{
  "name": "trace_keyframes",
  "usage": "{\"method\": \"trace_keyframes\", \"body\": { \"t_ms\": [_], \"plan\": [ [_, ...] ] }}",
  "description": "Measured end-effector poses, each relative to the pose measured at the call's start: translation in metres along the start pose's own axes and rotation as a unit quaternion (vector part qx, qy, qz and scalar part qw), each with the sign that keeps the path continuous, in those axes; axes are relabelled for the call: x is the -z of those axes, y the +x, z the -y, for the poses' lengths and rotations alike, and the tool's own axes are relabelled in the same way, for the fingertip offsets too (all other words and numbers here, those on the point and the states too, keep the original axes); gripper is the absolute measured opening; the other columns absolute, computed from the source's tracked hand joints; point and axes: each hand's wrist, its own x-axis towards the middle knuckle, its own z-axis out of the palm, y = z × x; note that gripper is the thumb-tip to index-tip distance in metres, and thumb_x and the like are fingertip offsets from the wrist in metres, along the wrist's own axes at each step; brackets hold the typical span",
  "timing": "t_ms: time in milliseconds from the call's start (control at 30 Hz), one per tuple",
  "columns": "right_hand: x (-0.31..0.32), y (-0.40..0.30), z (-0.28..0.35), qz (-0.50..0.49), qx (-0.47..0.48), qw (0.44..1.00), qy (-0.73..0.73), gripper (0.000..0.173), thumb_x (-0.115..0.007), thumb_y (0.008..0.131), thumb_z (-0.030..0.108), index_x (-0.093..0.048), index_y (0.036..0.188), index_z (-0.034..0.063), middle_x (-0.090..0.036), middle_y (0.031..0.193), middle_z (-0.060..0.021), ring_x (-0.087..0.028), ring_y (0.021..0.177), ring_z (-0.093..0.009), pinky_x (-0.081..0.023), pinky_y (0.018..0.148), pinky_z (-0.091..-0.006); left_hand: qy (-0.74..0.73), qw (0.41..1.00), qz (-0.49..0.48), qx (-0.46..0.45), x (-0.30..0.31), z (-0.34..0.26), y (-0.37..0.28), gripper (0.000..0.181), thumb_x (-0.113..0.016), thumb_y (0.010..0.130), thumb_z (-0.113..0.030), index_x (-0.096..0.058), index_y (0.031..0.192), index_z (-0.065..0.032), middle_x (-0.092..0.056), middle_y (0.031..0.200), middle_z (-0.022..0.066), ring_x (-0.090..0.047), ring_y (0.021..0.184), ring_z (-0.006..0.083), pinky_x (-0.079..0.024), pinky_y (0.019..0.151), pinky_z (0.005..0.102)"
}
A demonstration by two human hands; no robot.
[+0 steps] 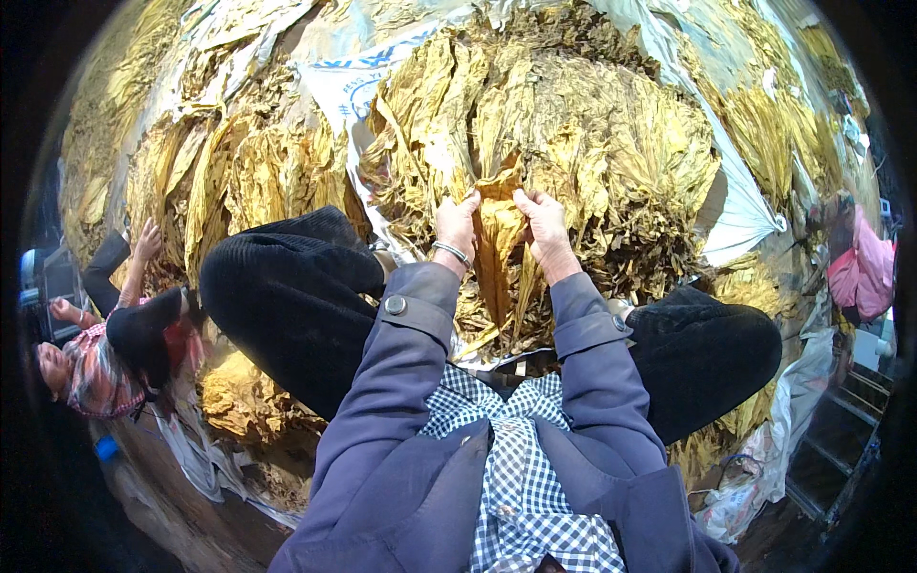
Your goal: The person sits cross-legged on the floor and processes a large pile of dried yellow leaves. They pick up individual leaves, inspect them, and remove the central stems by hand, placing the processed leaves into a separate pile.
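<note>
Between my two hands a brownish-orange dried leaf (499, 229), probably tobacco, is stretched out and hangs down. My left hand (456, 223), with a metal bangle at the wrist, pinches its upper left edge between thumb and fingers. The upper right edge is pinched by my right hand (544, 225). Right behind and below the leaf lies a large heap of yellow dried leaves (609, 143), with darker crumpled ones at its lower right and top.
More dried leaves (272, 168) lie at the left, beside a white woven sack (329, 93) bearing writing. A co-worker (107, 365) in a checked shirt sits at the far left. Another white sack (745, 179) lies at the right; a metal frame (842, 437) stands at the lower right.
</note>
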Motion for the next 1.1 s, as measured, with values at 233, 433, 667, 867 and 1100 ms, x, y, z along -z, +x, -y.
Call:
{"method": "trace_keyframes", "body": {
  "t_ms": [233,433,667,867,1100],
  "plan": [
    [0.004,-0.01,0.027,0.046,-0.001,0.998,-0.041,0.019,-0.059,0.089,0.026,-0.054,0.098,0.0092,-0.057,0.079,0.0005,-0.055,0.065,-0.009,-0.048,0.05,-0.0234,0.024,0.99,-0.025,-0.14,0.001,-0.005,0.005,0.022,-0.068,0.083,-0.015,-0.062,0.097,0.0006,-0.064,0.079,0.0035,-0.054,0.07,0.0093,-0.044,0.064,0.0253],
    [-0.013,-0.015,0.049,0.13,0.026,0.983,-0.126,0.019,-0.068,0.08,0.013,-0.06,0.097,0.0072,-0.064,0.086,-0.0043,-0.059,0.072,-0.012,-0.048,0.065,-0.0267,0.126,0.956,0.073,-0.256,-0.008,-0.001,-0.007,0.023,-0.067,0.081,-0.009,-0.063,0.101,0.0006,-0.066,0.084,0.0009,-0.054,0.072,0.0064,-0.045,0.065,0.0227],
    [0.012,0.003,0.03,0.04,0.072,0.994,0.069,0.019,-0.062,0.075,-0.004,-0.062,0.092,0.0041,-0.064,0.08,-0.0021,-0.06,0.07,-0.013,-0.049,0.065,-0.026,-0.003,0.984,0.124,-0.13,-0.016,-0.012,-0.018,0.022,-0.069,0.082,-0.014,-0.063,0.1,-0.0031,-0.064,0.086,-0.002,-0.055,0.074,0.0046,-0.044,0.068,0.0199],
    [-0.005,-0.005,0.033,0.081,0.077,0.993,0.041,0.025,-0.057,0.075,-0.007,-0.057,0.098,0.0012,-0.062,0.093,-0.0052,-0.057,0.081,-0.013,-0.047,0.073,-0.0257,-0.025,0.979,0.187,-0.073,-0.024,-0.026,-0.026,0.023,-0.07,0.078,-0.005,-0.063,0.1,-0.0011,-0.065,0.087,0.0016,-0.061,0.077,0.0082,-0.049,0.069,0.0215],
    [-0.014,-0.01,0.029,0.023,0.081,0.996,-0.01,0.021,-0.072,0.078,0.01,-0.062,0.095,0.0028,-0.062,0.083,-0.0005,-0.056,0.074,-0.01,-0.045,0.072,-0.0236,-0.071,0.986,0.144,-0.052,-0.021,-0.016,-0.012,0.013,-0.067,0.082,-0.009,-0.065,0.093,-0.0023,-0.066,0.082,0.0019,-0.06,0.069,0.0089,-0.048,0.064,0.0229]
  ]
}}
